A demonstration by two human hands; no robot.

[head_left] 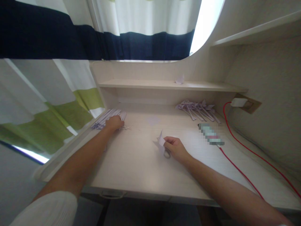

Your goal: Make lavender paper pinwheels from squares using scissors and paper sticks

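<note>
My right hand [175,147] pinches a small white paper pinwheel head [161,140] with folded points above the middle of the desk. Just below these fingers shows the grey finger loop of a pair of scissors [167,153]; the rest is hidden. At the left, my left hand [114,123] is curled closed at the edge of a pile of rolled paper sticks [103,119]. Beside its fingertips lie several small pale bits [128,127]. What those fingers hold, if anything, is hidden.
Several paper pinwheels on sticks [197,110] lie at the back right. In front of them is a phone [211,134] with a red cable [242,172]. A pale paper piece [154,120] lies mid-desk. A folded paper [180,79] stands on the shelf [141,84].
</note>
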